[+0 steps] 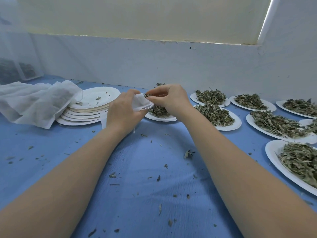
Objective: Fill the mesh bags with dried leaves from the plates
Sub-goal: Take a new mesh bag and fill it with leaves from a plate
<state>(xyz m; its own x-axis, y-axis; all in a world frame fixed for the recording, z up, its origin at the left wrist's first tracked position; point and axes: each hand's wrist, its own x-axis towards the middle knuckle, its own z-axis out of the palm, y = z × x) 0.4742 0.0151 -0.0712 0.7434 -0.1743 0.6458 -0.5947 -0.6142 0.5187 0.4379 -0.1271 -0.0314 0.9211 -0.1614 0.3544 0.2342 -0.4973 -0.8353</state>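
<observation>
Soft, even, bluish light, a bright strip of glare upper right, wide-angle bending at the edges.

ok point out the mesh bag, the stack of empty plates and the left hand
mesh bag (pixel 141 104), head view, white cloth side
stack of empty plates (pixel 93 96), head view, top plate's bare face
left hand (pixel 122 110), head view, back of hand

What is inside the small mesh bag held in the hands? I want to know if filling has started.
Dried leaves show at the mouth of the small mesh bag, which the left hand grips and the right hand feeds. How full it is cannot be seen.
</observation>
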